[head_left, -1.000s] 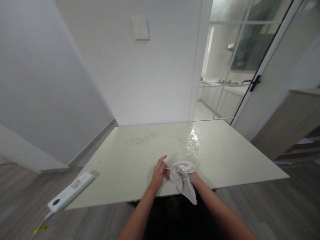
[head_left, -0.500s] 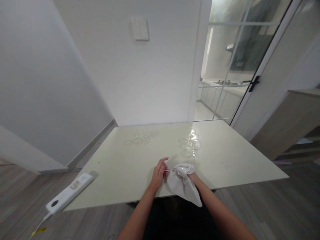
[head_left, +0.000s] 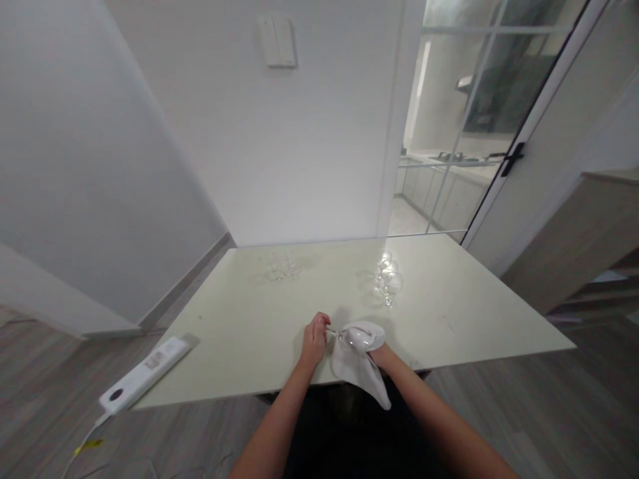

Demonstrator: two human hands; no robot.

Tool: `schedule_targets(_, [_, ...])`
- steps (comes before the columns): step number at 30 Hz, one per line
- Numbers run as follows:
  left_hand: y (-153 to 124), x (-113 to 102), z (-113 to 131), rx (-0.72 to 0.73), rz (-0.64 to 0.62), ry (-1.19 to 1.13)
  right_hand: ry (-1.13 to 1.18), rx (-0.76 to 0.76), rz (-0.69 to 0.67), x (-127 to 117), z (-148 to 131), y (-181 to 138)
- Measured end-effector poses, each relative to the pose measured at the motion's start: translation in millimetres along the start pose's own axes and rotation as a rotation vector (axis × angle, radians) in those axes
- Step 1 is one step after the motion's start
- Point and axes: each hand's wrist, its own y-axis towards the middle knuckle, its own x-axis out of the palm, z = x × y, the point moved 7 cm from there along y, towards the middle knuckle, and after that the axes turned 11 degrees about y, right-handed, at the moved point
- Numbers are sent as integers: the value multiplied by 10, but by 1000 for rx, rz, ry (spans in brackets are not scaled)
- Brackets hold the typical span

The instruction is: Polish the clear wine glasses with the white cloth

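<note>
A clear stemmed glass (head_left: 356, 338) lies sideways between my hands, over the near edge of the table (head_left: 239, 332). My left hand (head_left: 315, 338) is closed around the foot end of its stem. Behind the bowl, my right hand (head_left: 380, 354) grips a white cloth (head_left: 355, 368) that wraps the bowl from below and the right. Most of my right fingers are hidden by the cloth. One corner of the cloth hangs down past the table edge.
Several clear glasses (head_left: 388, 279) stand at the back right of the table. More clear glassware (head_left: 282, 267) is at the back left. A white power strip (head_left: 144, 374) lies at the left edge, its cord trailing to the floor. A wall closes off the far side.
My left fingers, extended before, have curled in around the stem end. The cloth has shifted slightly, and its hanging corner has swung left. The whole view has tilted a little.
</note>
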Motion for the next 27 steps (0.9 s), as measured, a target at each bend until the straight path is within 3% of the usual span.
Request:
schedule_targets(9, [6, 21, -41, -38, -14, -9, 86, 61, -120, 150, -49, -4])
schedule_targets(17, [46, 47, -98, -98, -43, -83, 100, 43, -139, 120, -83, -12])
schedule_targets(22, [61, 25, -112, -104, -24, -70, 98, 87, -65, 130, -116, 28])
schedule_targets(27, [55, 28, -116, -101, -47, -77, 127, 65, -110, 184, -148, 45])
